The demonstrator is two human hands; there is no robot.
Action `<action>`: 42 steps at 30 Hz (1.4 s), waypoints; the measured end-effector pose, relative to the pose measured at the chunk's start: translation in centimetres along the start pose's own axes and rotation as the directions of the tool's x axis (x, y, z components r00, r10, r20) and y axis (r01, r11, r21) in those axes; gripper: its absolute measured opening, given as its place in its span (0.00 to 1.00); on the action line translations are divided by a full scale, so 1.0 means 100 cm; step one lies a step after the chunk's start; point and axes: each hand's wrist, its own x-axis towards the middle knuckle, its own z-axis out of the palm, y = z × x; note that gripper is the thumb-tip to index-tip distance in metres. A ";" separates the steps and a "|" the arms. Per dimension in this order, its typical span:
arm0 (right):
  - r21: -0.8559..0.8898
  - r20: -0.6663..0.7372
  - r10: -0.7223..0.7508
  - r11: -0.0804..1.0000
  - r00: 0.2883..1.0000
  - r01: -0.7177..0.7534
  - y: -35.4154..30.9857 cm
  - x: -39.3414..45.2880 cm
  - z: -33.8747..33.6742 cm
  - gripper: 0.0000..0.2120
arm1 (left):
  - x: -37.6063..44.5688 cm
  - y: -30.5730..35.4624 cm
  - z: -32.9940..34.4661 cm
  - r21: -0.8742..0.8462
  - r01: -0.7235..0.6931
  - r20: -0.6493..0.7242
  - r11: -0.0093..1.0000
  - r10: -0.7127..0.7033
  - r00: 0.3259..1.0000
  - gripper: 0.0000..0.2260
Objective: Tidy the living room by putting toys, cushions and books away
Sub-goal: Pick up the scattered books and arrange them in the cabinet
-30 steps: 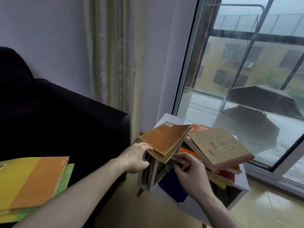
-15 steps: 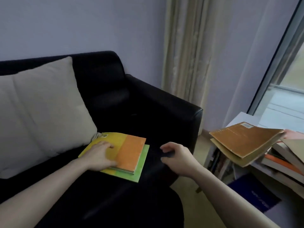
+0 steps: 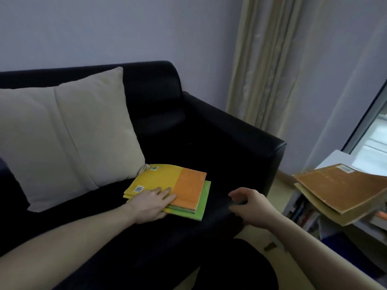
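Observation:
A small stack of thin books, yellow and orange on top with a green one under them, lies on the black sofa seat. My left hand rests flat on the near edge of the top book, fingers straight. My right hand hovers just right of the stack, fingers loosely curled, holding nothing. Two beige cushions lean against the sofa back, the right one touching the stack's far corner. A brown book lies on top of a book pile at the right.
The sofa's right armrest stands between the seat and a white side table loaded with books. A beige curtain hangs behind it, next to the window. A dark blue book leans low beside the table.
My view swung left from the book table to the sofa. Both hands left the table's books; the left hand slid down to the stack's near edge and the right stays beside it.

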 end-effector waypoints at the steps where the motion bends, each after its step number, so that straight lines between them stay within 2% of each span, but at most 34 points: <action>1: 0.033 0.000 0.021 0.999 1.000 -0.021 0.006 -0.004 -0.007 0.18 | 0.004 -0.001 -0.008 0.012 -0.003 0.003 1.000 0.003 1.000 0.30; 5: 0.140 -0.030 0.027 0.990 0.999 -0.022 0.013 -0.026 -0.022 0.15 | 0.018 0.005 -0.031 -0.090 0.173 -0.074 0.981 -0.179 0.981 0.21; 8: 0.108 -0.130 0.009 0.994 0.991 0.005 0.023 -0.052 -0.037 0.14 | 0.021 0.007 -0.068 -0.273 0.242 -0.268 0.931 -0.315 0.910 0.15; 11: 0.161 -0.171 0.041 0.987 0.984 -0.014 0.036 -0.081 -0.056 0.12 | 0.016 0.014 -0.108 -0.427 0.109 -0.482 0.897 -0.328 0.812 0.10; 13: 0.181 -0.125 0.088 0.981 0.988 -0.065 0.050 -0.105 -0.066 0.13 | 0.011 0.034 -0.135 -0.431 -0.019 -0.589 0.902 -0.266 0.763 0.08; 16: 0.206 -0.032 0.163 0.966 0.986 -0.153 0.068 -0.133 -0.070 0.18 | 0.003 0.074 -0.174 -0.446 -0.180 -0.645 0.877 -0.176 0.744 0.09; 18: 0.276 -0.061 0.190 0.947 0.980 -0.167 0.076 -0.147 -0.071 0.24 | 0.001 0.103 -0.194 -0.509 -0.261 -0.633 0.820 -0.150 0.759 0.08; 20: 0.361 -0.136 0.184 0.924 0.974 -0.124 0.079 -0.160 -0.076 0.23 | 0.000 0.131 -0.211 -0.602 -0.347 -0.605 0.719 -0.127 0.786 0.09; 23: 0.525 -0.307 0.192 0.851 0.932 -0.002 0.085 -0.179 -0.088 0.24 | -0.001 0.171 -0.228 -0.738 -0.450 -0.568 0.503 -0.103 0.817 0.08; 26: 0.714 -0.386 0.254 0.691 0.887 0.113 0.088 -0.193 -0.098 0.23 | -0.003 0.200 -0.238 -0.858 -0.460 -0.494 0.229 -0.118 0.861 0.07; 29: 0.817 -0.350 0.308 0.562 0.885 0.128 0.084 -0.203 -0.100 0.20 | 0.002 0.228 -0.255 -0.931 -0.364 -0.360 -0.022 -0.108 0.927 0.12; 31: 0.855 -0.381 0.365 0.489 0.850 0.173 0.085 -0.206 -0.101 0.20 | 0.008 0.244 -0.268 -0.949 -0.291 -0.283 -0.121 -0.078 0.956 0.17; 33: 0.871 -0.421 0.422 0.436 0.803 0.228 0.088 -0.212 -0.109 0.18 | 0.015 0.254 -0.279 -0.959 -0.184 -0.199 -0.217 0.052 0.979 0.20; 36: 0.893 -0.414 0.463 0.372 0.784 0.252 0.095 -0.222 -0.123 0.16 | 0.018 0.259 -0.290 -0.940 0.046 -0.084 -0.337 0.363 0.928 0.26; 38: 0.911 -0.397 0.479 0.307 0.783 0.274 0.098 -0.226 -0.129 0.16 | 0.024 0.265 -0.291 -0.879 0.165 -0.046 -0.446 0.426 0.904 0.38; 39: 0.916 -0.394 0.487 0.280 0.780 0.287 0.099 -0.227 -0.132 0.17 | 0.029 0.268 -0.290 -0.858 0.190 -0.031 -0.477 0.418 0.908 0.41; 42: 0.921 -0.386 0.485 0.246 0.785 0.301 0.105 -0.232 -0.138 0.20 | 0.039 0.277 -0.281 -0.877 0.143 -0.057 -0.458 0.395 0.917 0.31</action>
